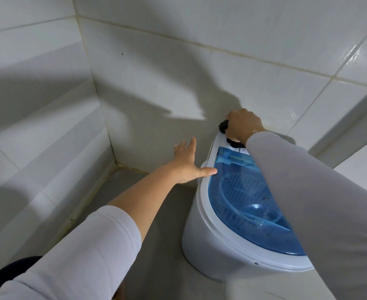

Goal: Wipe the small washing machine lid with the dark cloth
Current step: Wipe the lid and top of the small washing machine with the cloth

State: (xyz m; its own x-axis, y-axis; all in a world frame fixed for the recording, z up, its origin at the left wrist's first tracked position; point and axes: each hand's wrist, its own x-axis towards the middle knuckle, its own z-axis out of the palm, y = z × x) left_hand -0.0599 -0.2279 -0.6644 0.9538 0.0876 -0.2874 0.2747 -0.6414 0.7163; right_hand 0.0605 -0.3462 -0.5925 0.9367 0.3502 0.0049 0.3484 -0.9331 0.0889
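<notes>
Two hands work over a small washing machine (pixel 210 247) on the floor. Left hand (pixel 186 163), fingers spread, thumb at the rim of the blue lid (pixel 243 195); right hand (pixel 242 124) bunches the dark cloth (pixel 223 126) at the lid's far edge. Leaning could tip the machine. The sleeve (pixel 308 202) hides much of the lid.

Light: I see dim, even light from behind.
Shadows: arm shadows on wall tiles (pixel 156 83).
Glare: upper right.
Edges: bowed.
</notes>
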